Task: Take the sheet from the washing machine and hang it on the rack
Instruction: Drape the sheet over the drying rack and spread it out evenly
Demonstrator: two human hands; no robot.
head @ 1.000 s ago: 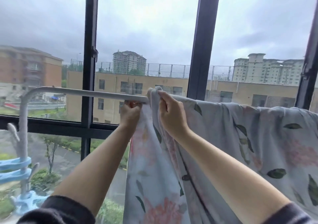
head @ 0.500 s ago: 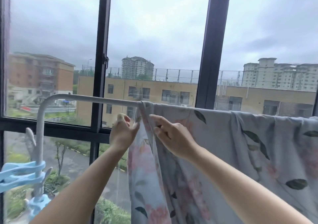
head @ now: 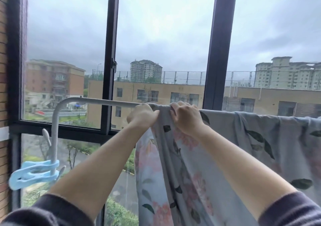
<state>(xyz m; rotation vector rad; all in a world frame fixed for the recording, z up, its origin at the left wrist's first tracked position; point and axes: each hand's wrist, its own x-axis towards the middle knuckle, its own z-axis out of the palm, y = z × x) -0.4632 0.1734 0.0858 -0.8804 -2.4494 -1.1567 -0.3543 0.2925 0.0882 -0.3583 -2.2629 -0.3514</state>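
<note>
While both your hands work the left end of the floral sheet, the risk sits in that bunched end.

- Position: the sheet is draped over the rack's top bar and runs right out of view. Its left end hangs in deep folds.
- Left hand: clenched on the sheet's left edge at the bar. I cannot tell if the fingers wrap the bar too.
- Right hand: just to the right, curled over cloth on top of the bar.
- Risks, as I judge them:
  - The tube is smooth, so uneven drape near and far could let the sheet slide off.
  - Pulling hard left could run the edge onto the bend.
  - Folds left bunched would dry slowly.
- Materials:
  - The cloth is thin and limp, pale grey-blue with pink blooms and dark leaves.
  - The bar is a pale round tube that curves down at the left.
  - A blue plastic peg is clipped on the upright.
</note>
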